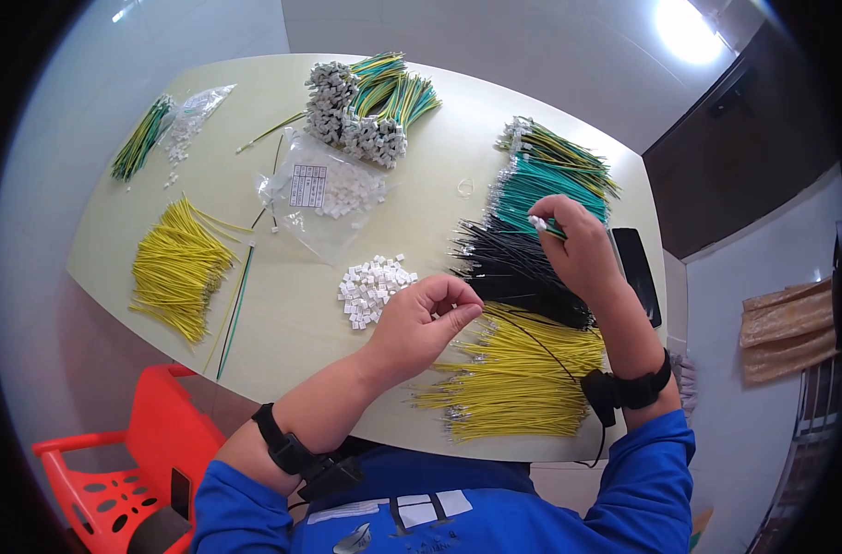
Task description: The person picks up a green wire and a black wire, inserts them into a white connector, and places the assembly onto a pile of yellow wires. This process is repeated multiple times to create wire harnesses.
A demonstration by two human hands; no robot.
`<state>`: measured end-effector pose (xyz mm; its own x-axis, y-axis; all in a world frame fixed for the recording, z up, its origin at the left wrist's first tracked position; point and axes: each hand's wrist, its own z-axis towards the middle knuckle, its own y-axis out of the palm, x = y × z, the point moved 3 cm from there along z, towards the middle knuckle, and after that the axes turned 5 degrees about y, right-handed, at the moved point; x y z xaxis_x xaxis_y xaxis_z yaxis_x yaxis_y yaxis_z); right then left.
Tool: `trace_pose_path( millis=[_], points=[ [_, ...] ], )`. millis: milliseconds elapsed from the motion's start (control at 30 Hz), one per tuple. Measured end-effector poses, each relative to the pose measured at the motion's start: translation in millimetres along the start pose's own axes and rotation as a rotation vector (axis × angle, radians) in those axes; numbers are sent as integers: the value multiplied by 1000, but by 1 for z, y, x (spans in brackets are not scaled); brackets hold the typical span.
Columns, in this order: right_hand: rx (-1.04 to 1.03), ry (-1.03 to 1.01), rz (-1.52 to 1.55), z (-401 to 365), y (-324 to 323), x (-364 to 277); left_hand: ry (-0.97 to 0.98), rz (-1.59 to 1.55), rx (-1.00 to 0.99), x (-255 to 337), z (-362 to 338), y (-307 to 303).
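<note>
Holding a small white connector, the right hand is closed in a pinch above the teal bundle of wires. The connector's free end points to the person's left and slightly away; its long axis slants back toward the palm, where green and yellow wire shows beneath the fingers. The left hand hovers nearer the body with thumb and forefinger brought together, at the end of a thin dark line (whether they grip it, I cannot tell).

On the pale surface, loose white housings are heaped beside the left hand, with a labelled clear bag of more behind them. Black wires and yellow wires lie mostly crosswise on the right, next to a dark flat object. Another yellow bundle lies on the left, and a thick stack of connector-ended wires sits at the far edge.

Around the surface are a red chair, plain pale walls and a dark panel at the right.
</note>
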<state>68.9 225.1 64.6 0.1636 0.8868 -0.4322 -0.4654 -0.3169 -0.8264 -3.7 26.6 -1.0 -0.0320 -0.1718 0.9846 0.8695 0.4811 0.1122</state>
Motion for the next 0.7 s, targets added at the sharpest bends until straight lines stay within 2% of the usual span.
trace_pose_path(
  millis=[133, 367, 700],
  points=[
    [1, -121, 76, -13, -5, -19, -19, -44, 26, -2, 1, 1],
    [-61, 61, 261, -51, -3, -45, -76, -118, 32, 1, 1, -1],
    [-91, 87, 282, -66, 9, -57, -146, -190, -39, 2, 0, -2]
  ],
)
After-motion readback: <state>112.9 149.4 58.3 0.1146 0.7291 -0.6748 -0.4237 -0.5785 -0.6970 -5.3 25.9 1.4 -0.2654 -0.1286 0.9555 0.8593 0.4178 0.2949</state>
